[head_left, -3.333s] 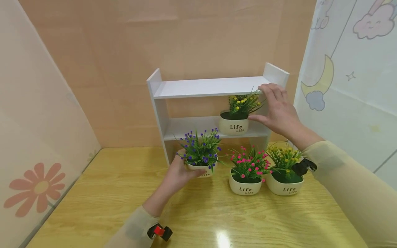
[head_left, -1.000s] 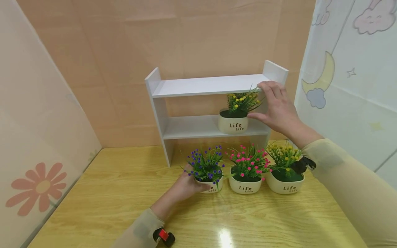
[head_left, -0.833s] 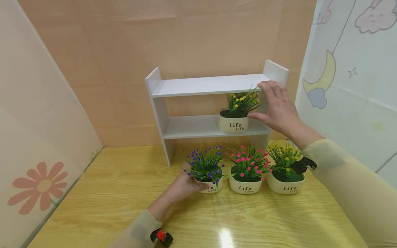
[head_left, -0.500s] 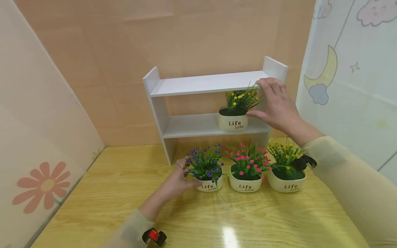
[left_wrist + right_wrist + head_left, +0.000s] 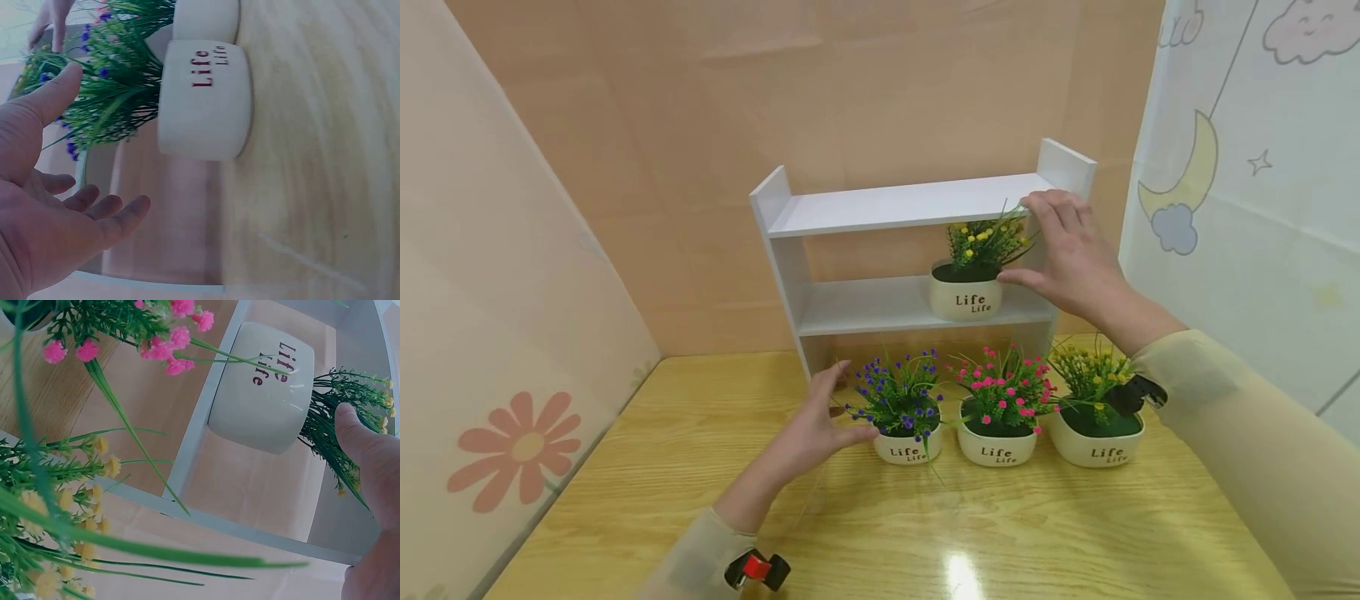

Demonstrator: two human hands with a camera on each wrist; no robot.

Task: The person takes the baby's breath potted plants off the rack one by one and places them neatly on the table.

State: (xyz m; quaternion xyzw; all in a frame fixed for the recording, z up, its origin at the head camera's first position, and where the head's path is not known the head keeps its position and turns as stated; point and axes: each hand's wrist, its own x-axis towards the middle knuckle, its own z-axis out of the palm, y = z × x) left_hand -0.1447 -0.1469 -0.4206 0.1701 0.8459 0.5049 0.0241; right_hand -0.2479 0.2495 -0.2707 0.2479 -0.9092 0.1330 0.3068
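Observation:
My left hand [image 5: 808, 433] is spread just left of a cream pot [image 5: 906, 450] of purple flowers on the table. In the left wrist view a gap lies between the fingers and that pot [image 5: 203, 103]. My right hand [image 5: 1075, 254] is raised at the right end of a white two-tier shelf [image 5: 880, 304], fingertips by the upper board's front edge. Its thumb [image 5: 350, 428] extends in front of the yellow flowers in a cream pot [image 5: 966, 298] on the middle board; whether it touches them I cannot tell.
A pot of pink flowers [image 5: 996, 450] and another of yellow flowers [image 5: 1097, 450] stand to the right of the purple one on the wooden table [image 5: 865, 533]. The shelf's upper board [image 5: 910, 204] is above them, before a tan backdrop.
The purple-flower pot has come down and right from my left hand's hold onto the table, in line with the others. My left hand has let go and drawn left. My right hand stays put.

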